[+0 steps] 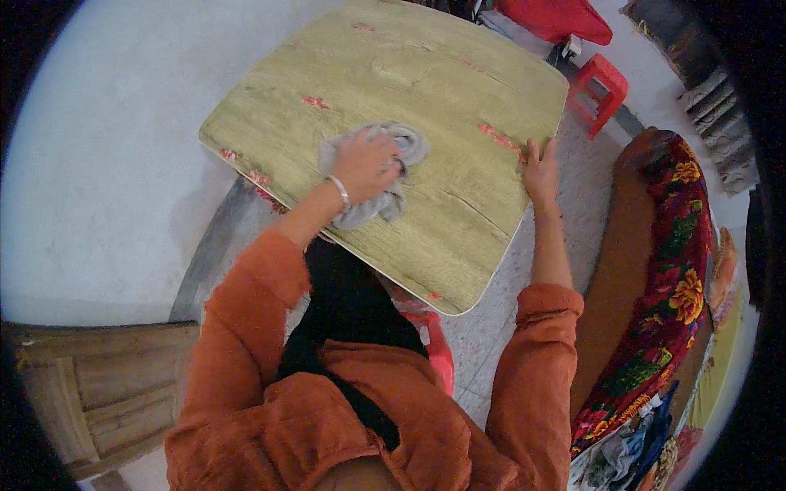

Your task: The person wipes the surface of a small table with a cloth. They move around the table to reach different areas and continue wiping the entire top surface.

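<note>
A square table (426, 90) with a worn yellow-green wood-grain top and red chipped spots stands in front of me. My left hand (363, 166), with a bracelet on the wrist, presses down on a crumpled grey cloth (409, 146) near the middle of the tabletop. My right hand (540, 170) rests on the table's right edge, fingers spread over the rim. Both arms are in orange sleeves.
A sofa (663, 278) with a red flowered cover runs along the right. A red plastic stool (602, 88) stands beyond the table's far right corner, another red stool (438, 344) under its near edge. A wooden door (98, 393) is at lower left.
</note>
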Motion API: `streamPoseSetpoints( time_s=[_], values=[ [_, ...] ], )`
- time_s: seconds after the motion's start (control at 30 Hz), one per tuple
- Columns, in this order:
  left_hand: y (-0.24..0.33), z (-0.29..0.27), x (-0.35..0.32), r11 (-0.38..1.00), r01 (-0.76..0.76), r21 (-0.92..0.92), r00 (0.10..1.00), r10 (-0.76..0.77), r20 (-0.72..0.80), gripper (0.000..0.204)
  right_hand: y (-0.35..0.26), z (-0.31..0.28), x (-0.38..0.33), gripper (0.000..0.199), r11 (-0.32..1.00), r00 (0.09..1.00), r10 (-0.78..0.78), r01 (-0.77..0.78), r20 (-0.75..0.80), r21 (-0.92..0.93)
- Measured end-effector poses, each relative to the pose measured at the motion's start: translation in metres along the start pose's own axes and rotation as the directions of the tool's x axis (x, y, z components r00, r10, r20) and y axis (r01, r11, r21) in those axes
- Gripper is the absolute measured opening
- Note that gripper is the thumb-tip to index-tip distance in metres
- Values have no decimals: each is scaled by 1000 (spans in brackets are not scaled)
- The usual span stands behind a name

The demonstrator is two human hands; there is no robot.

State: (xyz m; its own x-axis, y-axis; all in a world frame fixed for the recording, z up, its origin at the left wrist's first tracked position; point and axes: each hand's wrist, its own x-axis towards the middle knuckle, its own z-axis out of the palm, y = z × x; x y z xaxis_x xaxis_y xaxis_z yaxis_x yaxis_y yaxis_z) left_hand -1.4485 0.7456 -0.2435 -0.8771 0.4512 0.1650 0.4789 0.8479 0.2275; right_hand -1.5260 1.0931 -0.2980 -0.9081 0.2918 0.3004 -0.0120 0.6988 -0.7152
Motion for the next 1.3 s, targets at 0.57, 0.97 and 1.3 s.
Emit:
streamPoseSetpoints(
  time_s=[0.57,0.97,1.3],
  values=[
    [-79,1,-23,976,152,-158,951,-188,-244,21,-4,-2,-3,73,996,998,64,-65,-4,-64],
    [-55,-17,-104,996,-81,-28,997,81,-4,21,15,-5,-3,73,997,997,70,-69,-18,33],
    [-15,7,9,991,116,-65,987,-122,-108,22,-11,-14,-5,70,998,998,52,-52,-20,-23]
  ],
)
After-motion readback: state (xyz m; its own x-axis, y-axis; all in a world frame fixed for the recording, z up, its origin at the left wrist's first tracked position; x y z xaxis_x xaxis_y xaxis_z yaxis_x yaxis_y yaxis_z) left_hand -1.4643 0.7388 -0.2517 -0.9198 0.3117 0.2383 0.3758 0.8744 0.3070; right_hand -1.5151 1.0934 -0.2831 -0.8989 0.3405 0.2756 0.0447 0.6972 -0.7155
